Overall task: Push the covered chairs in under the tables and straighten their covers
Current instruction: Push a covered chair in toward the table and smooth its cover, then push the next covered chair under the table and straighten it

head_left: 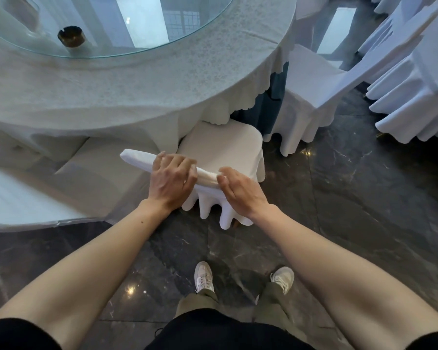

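A chair in a white cover (223, 145) stands in front of me, its seat partly under the round table (127, 97) with the pale tablecloth. Its backrest top (137, 157) runs from left to right just below the seat in view. My left hand (171, 181) lies over the middle of the backrest top, fingers curled on the cloth. My right hand (240, 189) presses against the right end of the backrest, fingers on the cover. The cover's skirt (225, 210) hangs in folds under my hands.
A glass turntable (162, 34) with a dark ashtray (71, 36) lies on the table. Another covered chair (61, 188) stands at the left, one (311, 97) at the right, and more covered chairs (415, 92) at the far right. Dark marble floor (352, 185) lies around my feet.
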Action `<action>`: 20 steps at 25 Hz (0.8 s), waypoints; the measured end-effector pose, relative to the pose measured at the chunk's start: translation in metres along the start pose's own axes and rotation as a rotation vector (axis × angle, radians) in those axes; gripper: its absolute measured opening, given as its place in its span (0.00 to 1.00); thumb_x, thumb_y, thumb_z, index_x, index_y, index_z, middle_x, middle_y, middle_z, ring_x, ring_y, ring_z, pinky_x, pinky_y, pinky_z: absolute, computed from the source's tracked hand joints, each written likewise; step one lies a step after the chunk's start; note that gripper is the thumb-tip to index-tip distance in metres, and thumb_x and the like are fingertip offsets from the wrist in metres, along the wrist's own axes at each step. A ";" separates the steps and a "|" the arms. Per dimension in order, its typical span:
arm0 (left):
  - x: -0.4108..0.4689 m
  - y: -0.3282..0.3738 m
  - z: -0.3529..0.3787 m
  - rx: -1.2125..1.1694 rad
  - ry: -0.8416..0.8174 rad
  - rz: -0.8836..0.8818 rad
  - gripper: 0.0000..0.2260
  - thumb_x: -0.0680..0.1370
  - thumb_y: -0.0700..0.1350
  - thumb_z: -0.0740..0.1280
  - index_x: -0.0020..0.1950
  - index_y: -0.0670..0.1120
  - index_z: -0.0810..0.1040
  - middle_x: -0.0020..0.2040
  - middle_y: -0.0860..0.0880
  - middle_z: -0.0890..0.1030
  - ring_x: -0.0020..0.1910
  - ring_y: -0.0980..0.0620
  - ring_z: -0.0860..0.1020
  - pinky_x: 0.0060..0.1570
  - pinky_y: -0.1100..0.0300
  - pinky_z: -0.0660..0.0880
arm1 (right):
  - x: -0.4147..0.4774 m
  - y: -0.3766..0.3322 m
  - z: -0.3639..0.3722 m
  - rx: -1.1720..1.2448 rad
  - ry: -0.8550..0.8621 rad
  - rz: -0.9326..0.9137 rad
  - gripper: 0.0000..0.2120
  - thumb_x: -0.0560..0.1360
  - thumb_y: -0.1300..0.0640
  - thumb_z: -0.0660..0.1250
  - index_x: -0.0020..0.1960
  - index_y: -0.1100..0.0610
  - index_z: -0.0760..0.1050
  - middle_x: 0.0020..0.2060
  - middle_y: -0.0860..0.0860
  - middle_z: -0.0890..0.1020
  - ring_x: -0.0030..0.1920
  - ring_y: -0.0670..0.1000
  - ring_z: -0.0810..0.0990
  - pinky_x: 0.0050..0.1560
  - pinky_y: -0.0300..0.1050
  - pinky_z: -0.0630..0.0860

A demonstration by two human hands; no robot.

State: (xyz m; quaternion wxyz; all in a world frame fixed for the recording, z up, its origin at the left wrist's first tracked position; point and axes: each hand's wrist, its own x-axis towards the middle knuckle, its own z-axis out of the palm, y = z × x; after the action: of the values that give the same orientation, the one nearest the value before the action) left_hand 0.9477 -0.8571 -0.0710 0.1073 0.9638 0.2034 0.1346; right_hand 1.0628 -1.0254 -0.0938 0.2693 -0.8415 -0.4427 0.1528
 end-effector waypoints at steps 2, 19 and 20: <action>0.000 0.035 0.005 -0.008 -0.004 0.067 0.18 0.79 0.50 0.53 0.58 0.45 0.78 0.55 0.45 0.81 0.56 0.45 0.77 0.65 0.46 0.65 | -0.013 0.021 -0.026 0.051 0.060 0.021 0.22 0.83 0.43 0.49 0.68 0.54 0.67 0.61 0.54 0.78 0.56 0.56 0.78 0.48 0.49 0.71; 0.166 0.423 0.090 -0.178 0.076 0.310 0.19 0.81 0.52 0.52 0.63 0.48 0.77 0.62 0.47 0.79 0.61 0.47 0.76 0.63 0.49 0.69 | -0.102 0.298 -0.331 -0.225 0.456 0.029 0.21 0.81 0.47 0.54 0.68 0.57 0.67 0.66 0.56 0.74 0.66 0.57 0.72 0.65 0.55 0.67; 0.178 0.437 0.095 -0.183 0.078 0.321 0.19 0.81 0.53 0.52 0.63 0.48 0.76 0.62 0.47 0.79 0.61 0.47 0.76 0.64 0.48 0.69 | -0.101 0.311 -0.344 -0.232 0.459 0.039 0.21 0.81 0.47 0.54 0.68 0.57 0.67 0.66 0.56 0.73 0.66 0.58 0.71 0.65 0.56 0.67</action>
State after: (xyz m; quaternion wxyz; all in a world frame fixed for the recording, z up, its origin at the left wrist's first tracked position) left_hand 1.2921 -1.1874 -0.0080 0.1636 0.9643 0.0380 0.2049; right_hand 1.3829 -1.3627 0.0034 0.2612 -0.8877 -0.3685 -0.0890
